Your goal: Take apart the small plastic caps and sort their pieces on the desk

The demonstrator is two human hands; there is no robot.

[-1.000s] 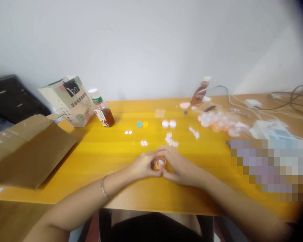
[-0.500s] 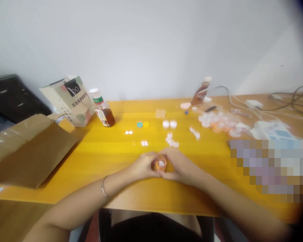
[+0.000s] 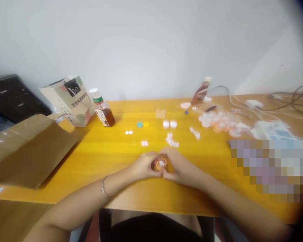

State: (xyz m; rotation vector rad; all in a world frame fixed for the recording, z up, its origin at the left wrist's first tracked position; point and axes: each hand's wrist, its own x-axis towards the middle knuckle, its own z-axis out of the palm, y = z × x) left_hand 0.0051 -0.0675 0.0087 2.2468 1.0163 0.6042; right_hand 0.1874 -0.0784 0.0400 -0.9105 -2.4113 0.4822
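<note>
Object [image 3: 161, 163] between left hand [image 3: 143, 165] and right hand [image 3: 178, 168]

Shows left arm [image 3: 88, 200] and right arm [image 3: 234, 201] from above, reaching forward and converging near the midline. Runs obliquely from lower left, with a bend at the elbow, to left wrist [image 3: 121, 178], roughly straight. Runs likewise on the opposite side, from lower right to right wrist [image 3: 203, 178], roughly straight as well. Presents left hand [image 3: 144, 164] and right hand [image 3: 176, 167] facing inward, in a closed, cupped grip. Places thumbs [image 3: 154, 173] on the near side, with tips close together, and curled fingers [image 3: 150, 155] on the far side, completing a rough ring. Leaves exact fingertip contact indistinct through blur.
</note>
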